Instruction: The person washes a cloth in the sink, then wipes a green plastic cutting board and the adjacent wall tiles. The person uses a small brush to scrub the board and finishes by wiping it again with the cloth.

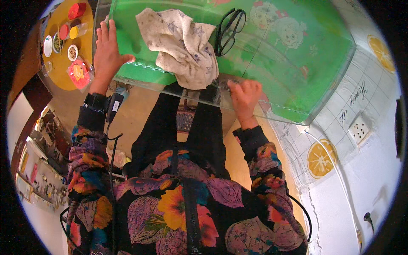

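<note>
A green table (287, 79) with printed cartoon figures lies before me under a clear plastic cover (223, 95). My left hand (108, 52) rests at the table's left edge, fingers extended and thumb spread over the green surface. At the near edge, right of the cloth, my right hand (245, 95) has its fingers curled on the clear cover; its fingertips are partly hidden. Between my hands a crumpled, stained cloth (191, 47) with star prints hangs slightly over the near edge. Black-framed glasses (230, 32) lie just right of the cloth.
To the left is a round yellow-brown table (63, 76) with lidded jars (76, 32), a small white bowl (73, 52) and a red plastic packet (79, 75). A tiled wall with a socket (359, 129) and a white cable (334, 172) stands close on the right.
</note>
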